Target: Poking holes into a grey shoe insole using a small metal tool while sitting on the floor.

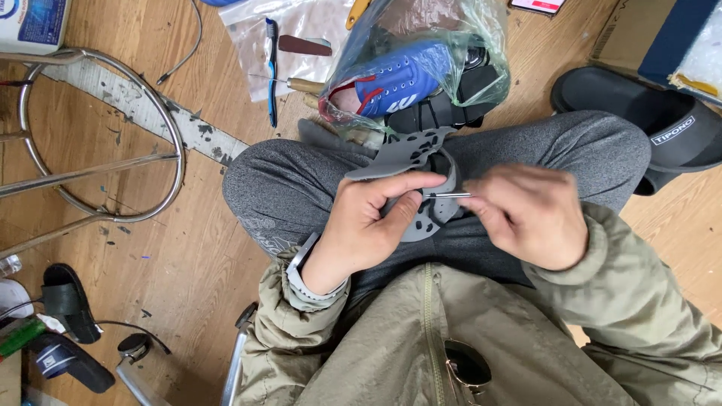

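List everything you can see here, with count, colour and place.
shoe upper: one, grey, on lap
awl: one, metal, at the upper
bag: one, clear green, floor ahead
sneaker: one, blue, inside bag
toothbrush: one, blue, on plastic sheet
slide: one, black, right floor
stool: one, chrome, left floor
sandals: two, black, bottom left
left hand: holds upper
right hand: holds awl

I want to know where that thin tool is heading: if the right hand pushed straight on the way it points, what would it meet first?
Probably the grey perforated shoe piece, beside the left hand's thumb; the right hand's metal tool tip already seems to touch it, though depth is unclear.
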